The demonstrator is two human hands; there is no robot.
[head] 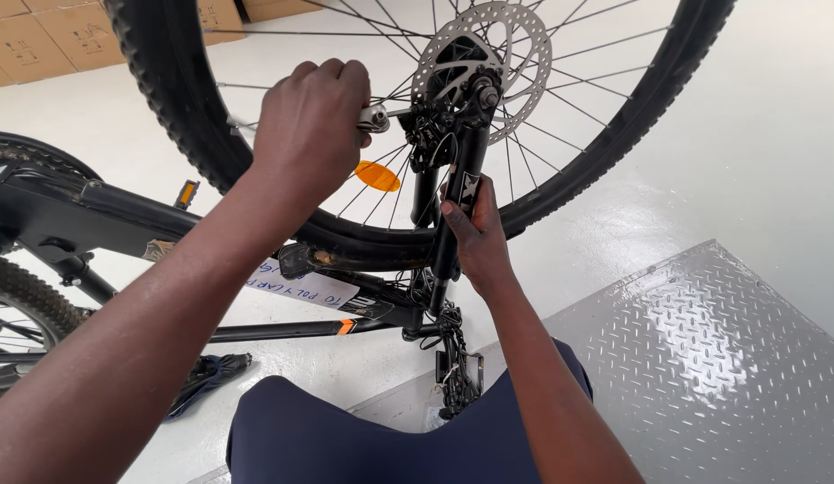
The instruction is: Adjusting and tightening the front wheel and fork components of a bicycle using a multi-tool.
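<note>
left hand (311,121) fisted on wrench (374,117), right hand (475,235) gripping fork leg (460,184)

A glossy white floor (757,116) carries the upturned bike (94,215). Right of the bike lies a grey tread plate (713,358); left of it, cardboard boxes (50,36); under its frame, a dark cloth (206,376).

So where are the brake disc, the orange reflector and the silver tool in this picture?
brake disc (524,54), head view, on the drilled metal ring right of the hub.
orange reflector (378,176), head view, on its middle, among the spokes.
silver tool (375,117), head view, on the end sticking out of the left hand (311,121).
</note>
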